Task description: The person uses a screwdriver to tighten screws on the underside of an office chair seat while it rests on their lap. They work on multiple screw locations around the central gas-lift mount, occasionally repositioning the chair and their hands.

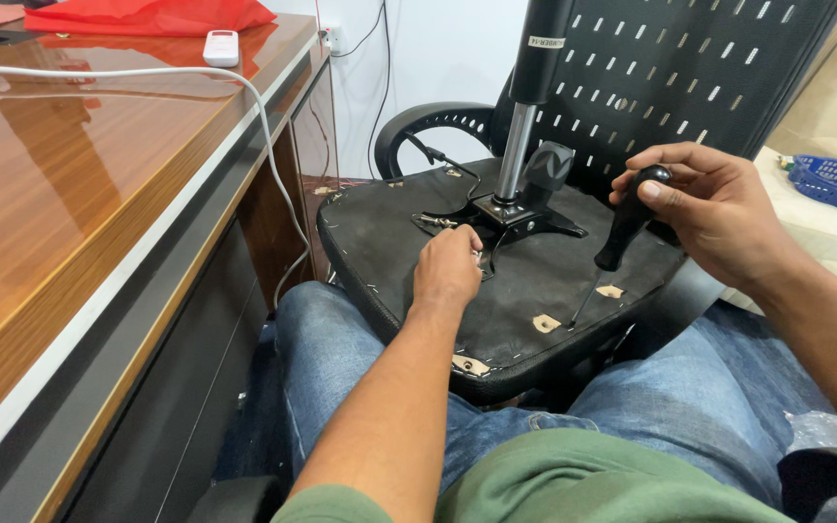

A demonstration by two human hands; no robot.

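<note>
I am gripping a black-handled screwdriver [622, 232] in my right hand [719, 218], fingers clamped round its handle. Its long axis is running diagonally, handle up-right, thin shaft pointing down-left, tip meeting the underside of the upturned chair seat [535, 281] lying across my lap. My left hand [448, 271] is resting curled beside the metal bracket [506, 218]; I cannot tell whether it is pinching anything.
</note>
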